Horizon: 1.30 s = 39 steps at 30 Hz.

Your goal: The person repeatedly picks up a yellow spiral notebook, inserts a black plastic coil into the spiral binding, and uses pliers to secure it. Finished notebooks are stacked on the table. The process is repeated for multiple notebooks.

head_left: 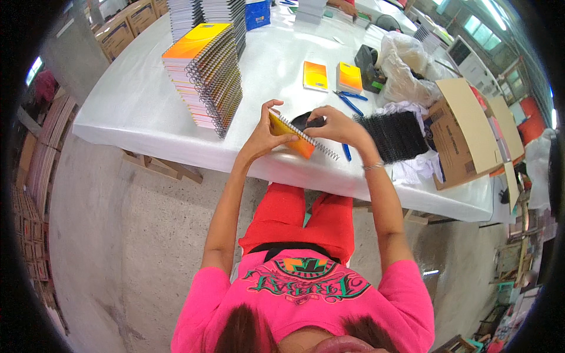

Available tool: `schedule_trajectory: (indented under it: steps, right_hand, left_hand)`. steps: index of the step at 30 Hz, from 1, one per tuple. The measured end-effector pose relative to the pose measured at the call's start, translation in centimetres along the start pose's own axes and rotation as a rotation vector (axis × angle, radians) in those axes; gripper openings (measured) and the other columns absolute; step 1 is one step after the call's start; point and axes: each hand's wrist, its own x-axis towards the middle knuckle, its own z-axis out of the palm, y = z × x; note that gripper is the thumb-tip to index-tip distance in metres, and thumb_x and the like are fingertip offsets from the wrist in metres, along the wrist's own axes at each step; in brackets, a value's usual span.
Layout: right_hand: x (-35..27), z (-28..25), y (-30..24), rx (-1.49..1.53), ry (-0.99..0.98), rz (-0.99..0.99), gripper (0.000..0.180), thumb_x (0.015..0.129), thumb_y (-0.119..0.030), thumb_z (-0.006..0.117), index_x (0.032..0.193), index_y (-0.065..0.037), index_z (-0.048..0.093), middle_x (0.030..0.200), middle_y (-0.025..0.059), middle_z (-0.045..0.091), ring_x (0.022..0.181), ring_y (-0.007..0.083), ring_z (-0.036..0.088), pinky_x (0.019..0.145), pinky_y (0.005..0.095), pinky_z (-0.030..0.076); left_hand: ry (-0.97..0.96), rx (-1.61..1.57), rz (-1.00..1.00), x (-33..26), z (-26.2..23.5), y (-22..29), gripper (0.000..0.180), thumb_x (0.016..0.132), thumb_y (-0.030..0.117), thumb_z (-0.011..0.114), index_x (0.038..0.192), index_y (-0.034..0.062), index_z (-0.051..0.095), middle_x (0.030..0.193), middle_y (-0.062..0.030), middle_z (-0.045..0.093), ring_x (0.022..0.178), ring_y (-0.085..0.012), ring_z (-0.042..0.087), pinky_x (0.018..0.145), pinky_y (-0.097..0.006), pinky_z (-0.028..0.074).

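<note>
My left hand [265, 138] grips a small notebook [301, 148] with a yellow and orange cover, tilted over the table's near edge. A metal spiral coil [327, 151] runs along the notebook's upper edge, its loose end sticking out past the right corner. My right hand [338, 126] is closed, thumb and fingers pinched at the coil, though the fingertips partly hide the contact. Behind the notebook, between my hands, lies a dark rounded object [300, 121], mostly covered. Blue-handled pliers [351, 103] lie just beyond my right hand; another blue handle [346, 152] shows below my wrist.
A tall stack of spiral notebooks [203, 76] stands at left. Two small yellow-orange pads [315, 76] lie ahead. To the right are a bundle of black coils [393, 136], an open cardboard box [465, 138] and plastic bags [406, 56]. Another person's hand [344, 7] shows at the far side.
</note>
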Motion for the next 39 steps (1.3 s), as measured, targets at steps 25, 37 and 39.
schedule_trajectory:
  steps: [25, 37, 39]
  right_hand:
    - [0.0, 0.5, 3.4, 0.430, 0.268, 0.192, 0.061, 0.082, -0.040, 0.077, 0.126, -0.001, 0.060, 0.127, 0.0137, 0.062, 0.105, 0.0240, 0.062, 0.091, 0.0357, 0.047]
    - [-8.8, 4.3, 4.0, -0.074, 0.793, 0.242, 0.053, 0.084, -0.030, 0.074, 0.130, -0.010, 0.056, 0.128, 0.0217, 0.053, 0.117, 0.0381, 0.048, 0.102, 0.0447, 0.036]
    - [-8.5, 4.6, 2.6, -0.074, 0.804, 0.263, 0.059, 0.083, -0.031, 0.075, 0.134, -0.012, 0.053, 0.132, 0.0218, 0.050, 0.120, 0.0390, 0.046, 0.103, 0.0470, 0.035]
  left_hand:
    - [0.107, -0.122, 0.018, -0.6, 1.9, -0.9, 0.059, 0.088, 0.018, 0.074, 0.131, 0.0079, 0.035, 0.110, -0.0108, 0.051, 0.096, -0.0182, 0.054, 0.084, -0.032, 0.046]
    - [0.366, 0.036, 0.145, -2.0, 5.4, 0.3, 0.027, 0.100, 0.023, 0.055, 0.114, 0.0003, 0.052, 0.115, -0.0139, 0.053, 0.106, -0.0259, 0.052, 0.090, -0.036, 0.043]
    - [0.346, 0.030, 0.092, -1.9, 4.6, 0.4, 0.027, 0.099, 0.025, 0.057, 0.108, -0.0006, 0.056, 0.107, -0.0144, 0.056, 0.101, -0.0252, 0.056, 0.088, -0.035, 0.044]
